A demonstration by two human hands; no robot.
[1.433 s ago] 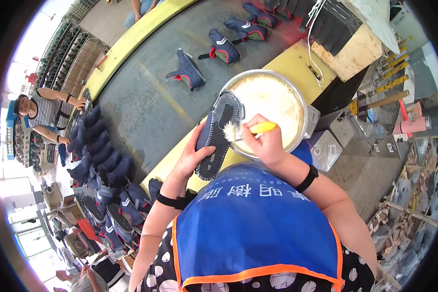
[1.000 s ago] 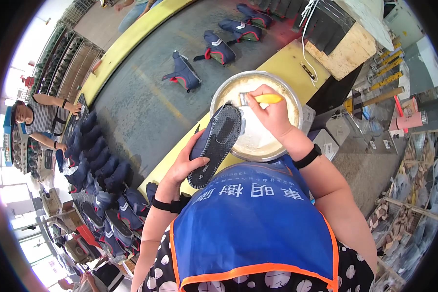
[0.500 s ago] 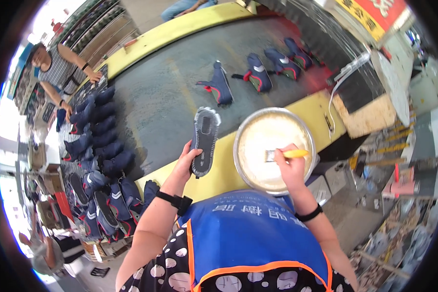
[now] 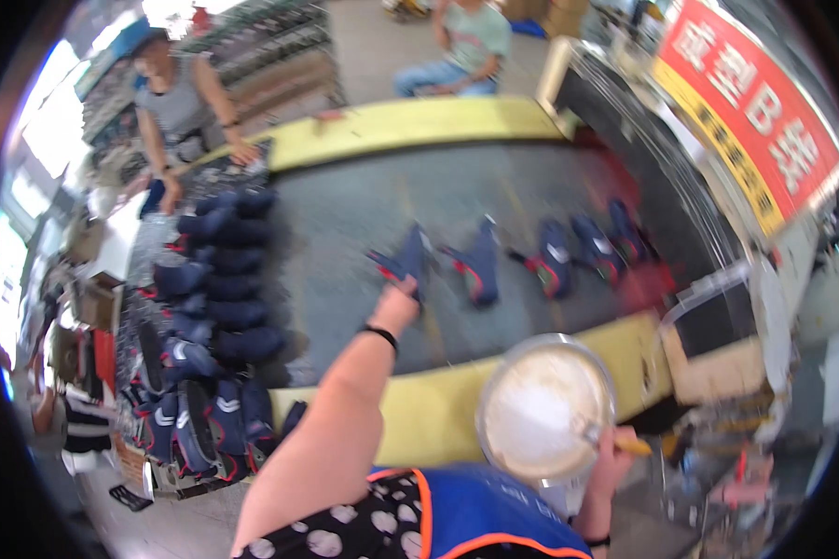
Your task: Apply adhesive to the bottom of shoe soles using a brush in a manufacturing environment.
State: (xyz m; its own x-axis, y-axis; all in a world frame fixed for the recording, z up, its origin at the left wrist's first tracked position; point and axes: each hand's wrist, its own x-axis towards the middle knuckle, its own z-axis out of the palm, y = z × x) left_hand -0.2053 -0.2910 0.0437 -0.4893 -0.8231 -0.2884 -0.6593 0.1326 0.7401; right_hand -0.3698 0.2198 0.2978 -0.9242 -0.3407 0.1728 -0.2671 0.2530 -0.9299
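My left arm stretches out over the dark belt surface [image 4: 345, 307]. My left hand [image 4: 401, 296] is closed on the near end of a navy shoe upper [image 4: 414, 250] with red trim, which lies on that surface. To its right, several similar navy shoe uppers [image 4: 485, 265] lie in a row. A round metal bowl [image 4: 488, 424] of creamy white liquid [image 4: 531, 410] stands on the yellow ledge, close to my body. At its right rim my right hand [image 4: 611, 466] grips a brush [image 4: 634, 446] by the yellow handle, the bristle end over the liquid.
Many navy shoe uppers [image 4: 242, 284] crowd the left side. A yellow ledge [image 4: 429, 405] borders the near side, another [image 4: 419, 121] the far side. A person [image 4: 172, 102] stands at the far left, hands on the surface; another person [image 4: 471, 47] sits beyond. A red sign [image 4: 755, 102] hangs right.
My left hand has carried the shoe upper, earlier held sole-up beside the bowl, forward onto the belt surface. My right hand and brush have moved from the bowl's middle to its right rim.
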